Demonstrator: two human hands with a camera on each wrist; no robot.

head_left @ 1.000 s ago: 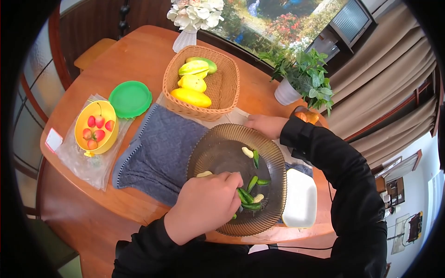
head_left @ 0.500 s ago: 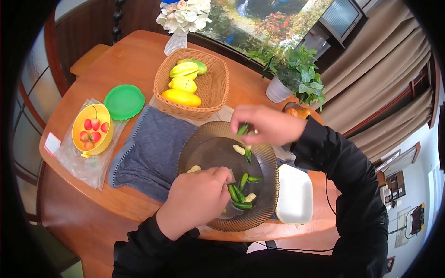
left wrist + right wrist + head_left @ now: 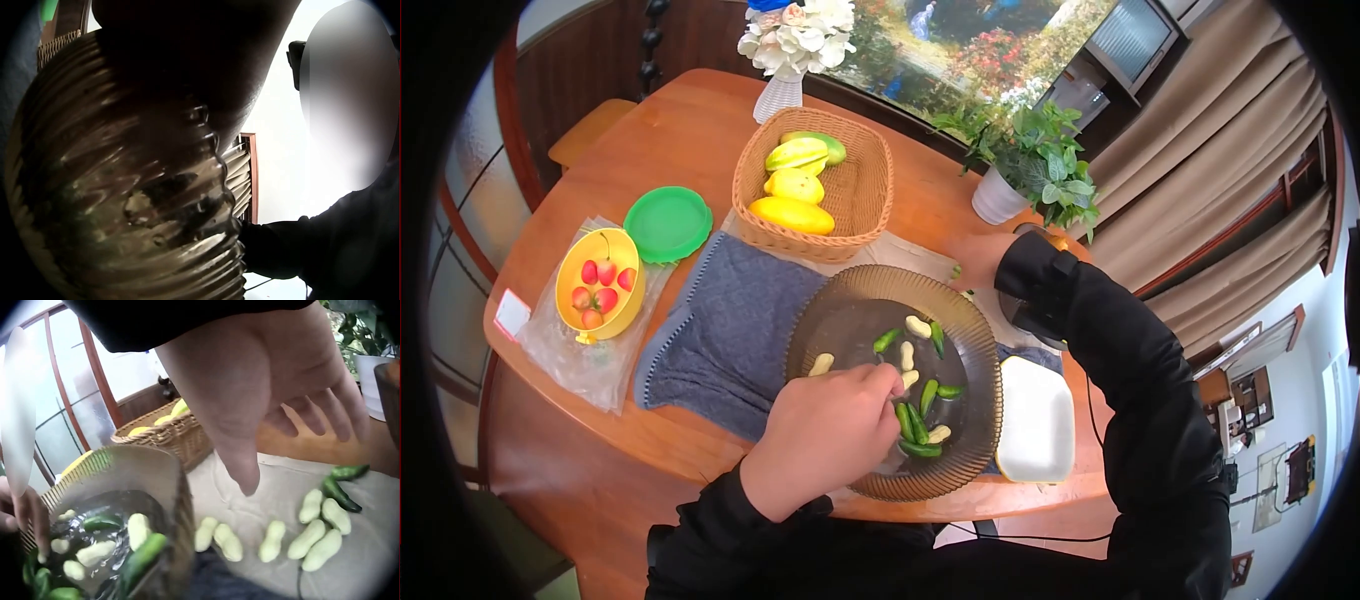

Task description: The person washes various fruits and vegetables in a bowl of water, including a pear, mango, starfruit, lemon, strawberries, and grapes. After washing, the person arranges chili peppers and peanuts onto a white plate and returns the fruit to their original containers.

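Observation:
My left hand reaches over the near rim of the ribbed amber glass bowl, its fingers pointing down inside. Its fingertips are hidden in the head view, and I cannot tell whether they hold anything. Small green peppers and peanuts in their shells lie in water in the bowl. Beyond the far rim, my right hand hovers over a beige cloth, thumb and fingers spread with nothing between them. Below it lie several peanuts and a few green peppers.
Right of the bowl stands a white tray; a grey towel lies left. Farther out are a wicker basket of yellow fruit, a yellow bowl of red fruit, a green lid and a potted plant.
My right hand went from the far rim to over the bowl with a green pepper, then back out over the cloth. Another pepper and more peanuts now show in the bowl. The left hand stayed there.

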